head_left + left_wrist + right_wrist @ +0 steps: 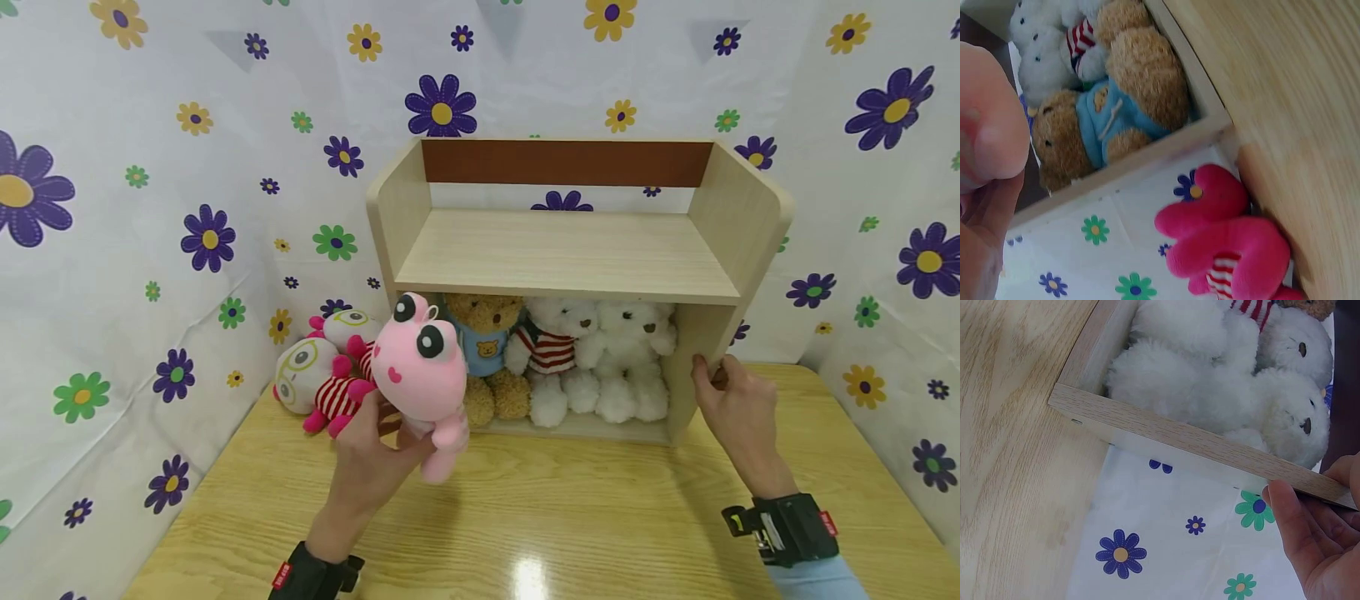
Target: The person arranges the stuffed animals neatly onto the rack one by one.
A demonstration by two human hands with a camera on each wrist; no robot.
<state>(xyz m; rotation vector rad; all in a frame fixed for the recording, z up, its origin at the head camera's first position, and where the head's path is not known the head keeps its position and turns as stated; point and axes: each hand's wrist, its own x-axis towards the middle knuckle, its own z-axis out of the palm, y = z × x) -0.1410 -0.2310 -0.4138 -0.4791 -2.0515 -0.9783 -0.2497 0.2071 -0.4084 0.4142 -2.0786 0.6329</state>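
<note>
The head view alone shows the whole arrangement: a wooden shelf unit (570, 267) stands at the back edge of the table (570, 517), and the left hand (375, 458) grips a pink plush toy (422, 371) from below, fingers curled round its body, holding it above the table just in front of the unit's left front corner. The right hand (731, 408) grips the front edge of the unit's right side panel, thumb on the front, fingers wrapped behind. The pink plush toy thus sits in the left hand, well apart from the right hand. The left wrist view shows little of the toy, only a blurred pink mass at its left edge; it shows instead the brown bear (1094, 125) in a blue top lying against the left wall of the lower compartment, and a magenta plush (1225, 244) outside that wall, on the table. The right wrist view shows the right hand's fingers (1294, 531) on the panel edge and, beyond the panel, a white bear (1254, 394) pressed against the inner face, with a second white bear in a striped top (1285, 331) beside it.
</note>
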